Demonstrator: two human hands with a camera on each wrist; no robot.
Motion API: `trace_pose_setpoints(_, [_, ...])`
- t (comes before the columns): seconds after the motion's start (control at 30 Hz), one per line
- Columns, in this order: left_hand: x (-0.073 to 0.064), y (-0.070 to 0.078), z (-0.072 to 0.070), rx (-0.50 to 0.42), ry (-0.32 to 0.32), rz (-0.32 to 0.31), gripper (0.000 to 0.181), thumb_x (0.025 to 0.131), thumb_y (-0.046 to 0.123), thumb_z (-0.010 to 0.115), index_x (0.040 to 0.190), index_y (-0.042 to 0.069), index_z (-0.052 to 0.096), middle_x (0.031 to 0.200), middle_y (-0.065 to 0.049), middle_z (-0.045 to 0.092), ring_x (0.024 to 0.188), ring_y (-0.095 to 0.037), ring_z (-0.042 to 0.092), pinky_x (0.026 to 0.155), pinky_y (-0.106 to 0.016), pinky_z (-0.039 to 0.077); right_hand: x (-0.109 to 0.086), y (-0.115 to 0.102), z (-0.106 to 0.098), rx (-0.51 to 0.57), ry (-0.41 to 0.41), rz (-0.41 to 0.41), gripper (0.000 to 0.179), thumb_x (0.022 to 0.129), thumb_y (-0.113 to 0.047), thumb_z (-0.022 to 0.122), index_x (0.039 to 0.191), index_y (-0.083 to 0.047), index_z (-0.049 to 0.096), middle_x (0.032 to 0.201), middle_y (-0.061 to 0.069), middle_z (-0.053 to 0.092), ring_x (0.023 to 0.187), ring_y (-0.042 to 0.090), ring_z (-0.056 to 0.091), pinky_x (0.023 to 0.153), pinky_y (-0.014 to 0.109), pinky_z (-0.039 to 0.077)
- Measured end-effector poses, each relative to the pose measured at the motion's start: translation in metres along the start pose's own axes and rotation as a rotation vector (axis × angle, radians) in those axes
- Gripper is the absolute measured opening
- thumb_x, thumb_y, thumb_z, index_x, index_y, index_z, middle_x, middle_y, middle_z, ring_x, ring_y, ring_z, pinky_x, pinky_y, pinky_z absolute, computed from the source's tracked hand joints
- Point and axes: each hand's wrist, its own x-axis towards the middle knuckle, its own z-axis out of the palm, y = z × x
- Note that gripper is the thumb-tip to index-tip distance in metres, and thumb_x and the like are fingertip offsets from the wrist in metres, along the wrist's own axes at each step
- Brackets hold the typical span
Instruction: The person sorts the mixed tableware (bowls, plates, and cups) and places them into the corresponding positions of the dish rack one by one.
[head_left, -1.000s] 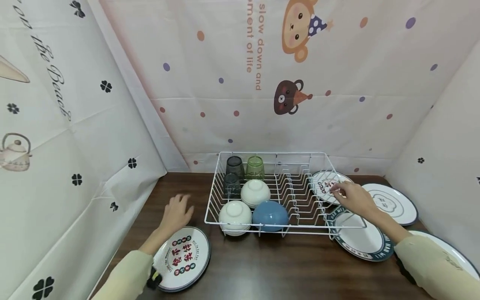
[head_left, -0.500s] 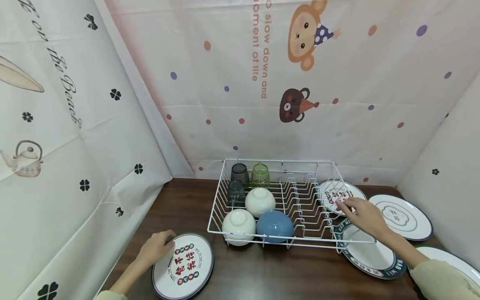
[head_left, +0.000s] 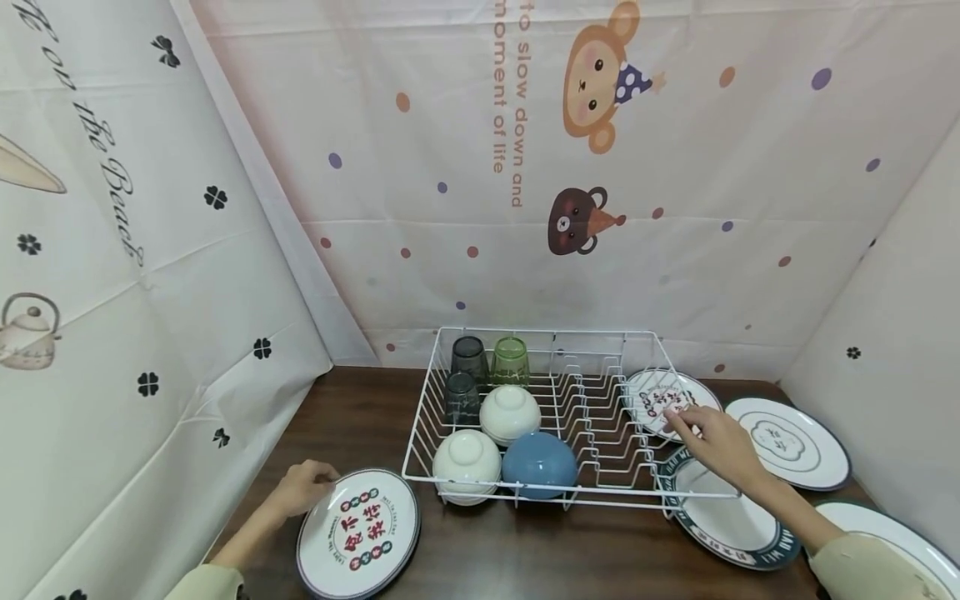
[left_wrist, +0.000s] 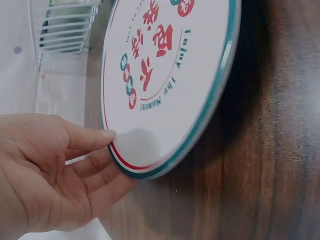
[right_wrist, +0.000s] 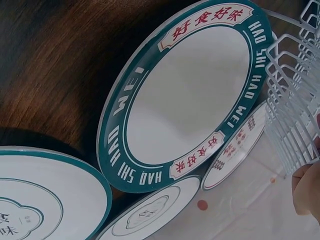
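Note:
At the lower left, my left hand (head_left: 300, 487) pinches the near-left rim of a round white plate (head_left: 360, 533) with red characters. In the left wrist view its thumb lies on the rim and the fingers are under the edge of the plate (left_wrist: 150, 135). My right hand (head_left: 712, 442) is at the right side of the white wire dish rack (head_left: 630, 333), its fingers curled over the top wire. Only part of the right hand (right_wrist: 306, 190) shows in the right wrist view, against the rack wires.
The rack's left half holds upturned glasses (head_left: 510, 360), two white bowls (head_left: 467, 458) and a blue bowl (head_left: 540, 462). Several plates lie right of it: a green-rimmed plate (head_left: 723, 500), a small red-printed plate (head_left: 652, 392) and white plates (head_left: 787, 442). Printed curtains (head_left: 450, 167) stand behind.
My left hand has come down and left, from above the plate to its rim, and grips it. The right hand stays at the rack's right side; the head view has shifted slightly.

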Motion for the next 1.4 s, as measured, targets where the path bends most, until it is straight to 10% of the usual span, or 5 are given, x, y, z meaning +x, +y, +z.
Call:
trace_pose_setpoints(0.37, [0.005, -0.004, -0.026, -0.259, -0.084, -0.079, 0.017, 0.099, 0.003, 0.052, 0.110, -0.005, 0.062, 0.112, -0.031, 0.066, 0.091, -0.026, 0.066, 0.063, -0.040, 0.058, -0.002, -0.002, -0.002, -0.013, -0.018, -0.010, 0.026, 0.100, -0.021, 0.064, 0.079, -0.018, 0.079, 0.080, 0.001, 0.075, 0.065, 0.004, 0.053, 0.053, 0.023, 0.041])
trace_pose_setpoints(0.73, [0.001, 0.007, -0.070, -0.387, 0.066, -0.075, 0.033, 0.104, 0.002, 0.040, 0.128, -0.021, 0.042, 0.118, -0.044, 0.055, 0.084, -0.020, 0.065, 0.065, -0.038, 0.061, -0.007, -0.004, -0.004, -0.040, -0.042, 0.019, 0.028, 0.100, -0.024, 0.063, 0.079, -0.017, 0.079, 0.081, 0.002, 0.076, 0.065, 0.005, 0.055, 0.052, 0.023, 0.040])
trace_pose_setpoints(1.03, [0.003, 0.050, -0.091, -0.585, 0.229, -0.185, 0.047, 0.108, 0.011, 0.034, 0.146, -0.017, 0.029, 0.136, -0.034, 0.046, 0.085, -0.001, 0.056, 0.073, -0.020, 0.058, 0.002, -0.002, 0.001, -0.057, -0.029, -0.033, 0.027, 0.099, -0.023, 0.066, 0.075, -0.019, 0.078, 0.074, -0.003, 0.071, 0.063, 0.004, 0.050, 0.051, 0.023, 0.038])
trace_pose_setpoints(1.4, [0.009, 0.123, -0.096, -0.752, 0.206, -0.075, 0.043, 0.108, 0.008, 0.040, 0.145, -0.013, 0.033, 0.141, -0.030, 0.046, 0.088, -0.001, 0.058, 0.075, -0.017, 0.058, 0.026, -0.026, -0.015, -0.051, -0.168, -0.010, 0.025, 0.099, -0.018, 0.063, 0.080, -0.011, 0.079, 0.051, -0.008, 0.052, 0.051, 0.008, 0.039, 0.056, 0.033, 0.030])
